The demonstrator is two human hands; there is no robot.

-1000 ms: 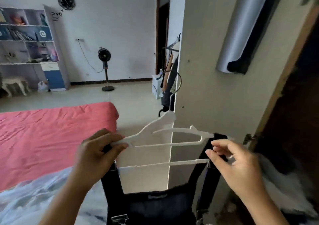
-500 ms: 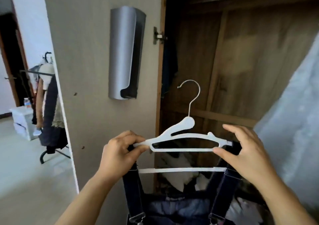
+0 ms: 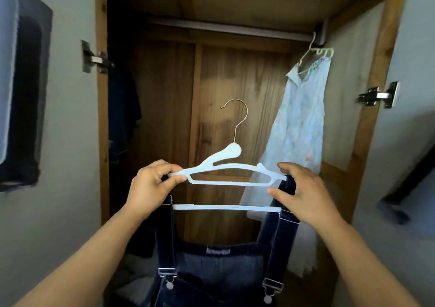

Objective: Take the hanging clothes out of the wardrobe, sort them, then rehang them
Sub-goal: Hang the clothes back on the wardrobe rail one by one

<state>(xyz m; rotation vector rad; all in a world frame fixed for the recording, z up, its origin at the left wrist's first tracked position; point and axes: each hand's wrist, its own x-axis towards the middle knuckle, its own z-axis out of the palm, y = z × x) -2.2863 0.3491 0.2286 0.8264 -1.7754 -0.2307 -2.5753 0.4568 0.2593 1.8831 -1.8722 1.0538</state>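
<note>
**Overalls on hanger held before open wardrobe**

While both hands hold it level, the white hanger point(image 3: 226, 175) sits at the centre of the view, in front of the open wardrobe point(image 3: 235, 95) and below the rail point(image 3: 226, 28). The left hand point(image 3: 150, 186) has its grip clenched on the hanger's 9 o'clock end, thumb and curled fingers pinching the plastic arm. The right hand point(image 3: 303, 193) is at the 3 o'clock end; its fingers lie over the tip and the strap there, thumb extended beneath, but whether that grip actually closes on the hanger cannot be told. The metal hook point(image 3: 237, 118) stands upright at 12 o'clock from the hanger body, free of the rail. Dark denim overalls point(image 3: 216, 269) hang from the hanger toward 6 o'clock, one strap looped over each end, buckles visible on both straps. A pale blue dress point(image 3: 299, 128) hangs on its own hanger at the rail's 3 o'clock end. A dark garment point(image 3: 122, 109) hangs inside the wardrobe at 9 o'clock. Door hinges point(image 3: 96, 59) show on both sides.
</note>
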